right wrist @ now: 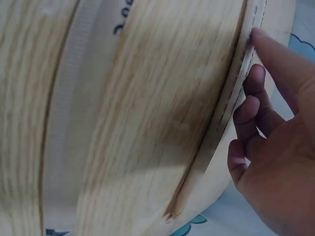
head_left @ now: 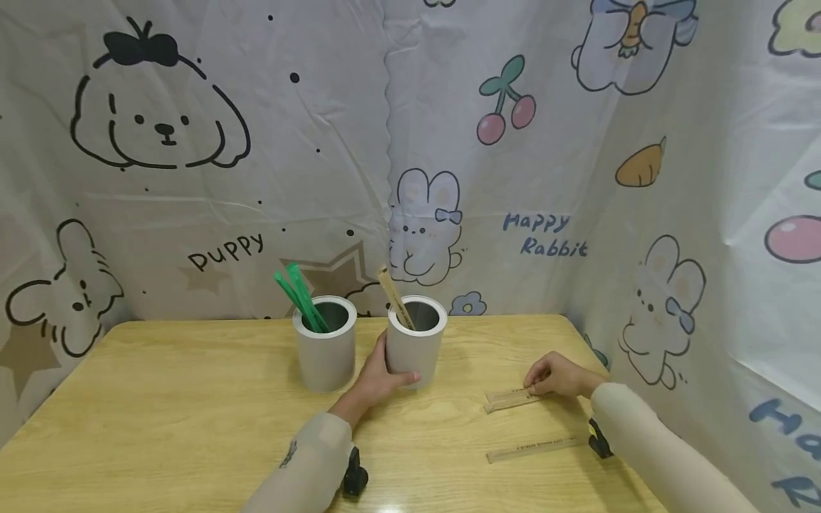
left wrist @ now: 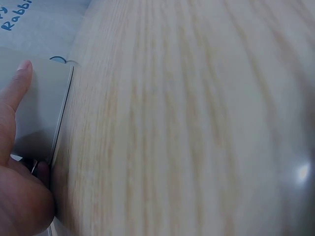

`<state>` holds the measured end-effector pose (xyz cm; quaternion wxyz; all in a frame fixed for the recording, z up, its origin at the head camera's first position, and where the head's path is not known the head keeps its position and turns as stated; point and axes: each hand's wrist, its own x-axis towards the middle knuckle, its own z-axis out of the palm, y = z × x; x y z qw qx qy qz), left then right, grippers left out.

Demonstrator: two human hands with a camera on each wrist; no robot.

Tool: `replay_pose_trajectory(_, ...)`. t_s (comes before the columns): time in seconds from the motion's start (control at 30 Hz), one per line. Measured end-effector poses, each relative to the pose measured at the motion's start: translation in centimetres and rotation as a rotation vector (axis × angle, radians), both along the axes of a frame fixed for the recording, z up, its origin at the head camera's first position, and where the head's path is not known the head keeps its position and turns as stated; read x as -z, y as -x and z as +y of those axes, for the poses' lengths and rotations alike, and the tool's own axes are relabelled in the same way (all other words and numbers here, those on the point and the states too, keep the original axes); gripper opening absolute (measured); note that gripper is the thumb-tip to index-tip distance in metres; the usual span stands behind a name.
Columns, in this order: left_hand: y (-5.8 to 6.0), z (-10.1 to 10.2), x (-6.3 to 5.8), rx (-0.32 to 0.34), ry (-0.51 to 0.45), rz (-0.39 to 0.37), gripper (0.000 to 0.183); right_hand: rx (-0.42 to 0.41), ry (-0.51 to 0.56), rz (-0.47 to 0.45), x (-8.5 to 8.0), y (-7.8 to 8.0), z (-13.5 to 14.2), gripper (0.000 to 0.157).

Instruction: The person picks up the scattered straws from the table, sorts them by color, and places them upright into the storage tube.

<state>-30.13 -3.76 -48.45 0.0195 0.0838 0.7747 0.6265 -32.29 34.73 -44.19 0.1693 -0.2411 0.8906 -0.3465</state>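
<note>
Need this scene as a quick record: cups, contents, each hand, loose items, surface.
left cup: pale, upright; holds green sticks
right cup: pale, upright; brown stick leaning inside
left hand: grips right cup, thumb across its front
right hand: touches far brown sticks; firm pinch unclear
loose items: far brown sticks, apparently two, close together; near brown stick lying apart
surface: wood-grain table
</note>
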Motion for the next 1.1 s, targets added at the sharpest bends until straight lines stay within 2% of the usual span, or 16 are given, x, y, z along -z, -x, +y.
replay_pose_trajectory(0.07, -0.1, 0.0, 0.1, 0.000, 0.000, 0.001, 0.111, -0.018, 0.001, 0.010, 0.2, 0.0, -0.1, 0.009)
replay_pose_trajectory(0.2, -0.1, 0.1, 0.2, 0.004, -0.009, 0.014, 0.110, 0.019, 0.003, 0.077, -0.5, 0.4, -0.8, 0.008)
replay_pose_trajectory(0.3, 0.0, 0.1, 0.3, 0.006, -0.011, 0.019, 0.110, 0.113, 0.043, 0.126, -2.5, 0.6, -2.2, 0.015)
replay_pose_trajectory(0.4, 0.0, 0.0, 0.2, 0.010, -0.012, 0.021, 0.110, 0.225, 0.157, 0.145, -5.7, 0.6, -4.5, 0.023)
replay_pose_trajectory(0.47, 0.0, 0.0, 0.2, 0.010, -0.010, 0.018, 0.111, 0.286, 0.285, 0.140, -8.1, 0.5, -6.4, 0.021)
replay_pose_trajectory(0.57, -0.1, -0.1, 0.1, 0.011, -0.004, 0.024, 0.111, 0.308, 0.607, 0.083, -11.4, 0.3, -9.6, 0.009)
replay_pose_trajectory(0.7, -0.1, -0.1, 0.0, 0.010, -0.004, 0.027, 0.110, 0.233, 1.037, -0.056, -14.8, -0.3, -13.6, 0.021)
replay_pose_trajectory(0.77, -0.2, -0.1, 0.0, 0.013, -0.006, 0.031, 0.111, 0.210, 1.155, -0.100, -15.7, -0.5, -15.2, 0.021)
replay_pose_trajectory(0.87, -0.3, -0.2, 0.0, 0.017, -0.014, 0.037, 0.110, 0.209, 1.236, -0.146, -15.9, -0.4, -17.3, 0.022)
replay_pose_trajectory(0.97, -0.3, -0.2, 0.0, 0.014, -0.015, 0.033, 0.110, 0.244, 1.215, -0.179, -14.7, 0.1, -19.0, 0.026)
replay_pose_trajectory(1.03, -0.3, -0.1, 0.0, 0.014, -0.009, 0.038, 0.110, 0.279, 1.142, -0.198, -13.3, 0.5, -19.6, 0.026)
replay_pose_trajectory(1.1, -0.3, -0.1, 0.0, 0.015, -0.009, 0.038, 0.110, 0.317, 1.021, -0.207, -12.0, 0.9, -19.9, 0.021)
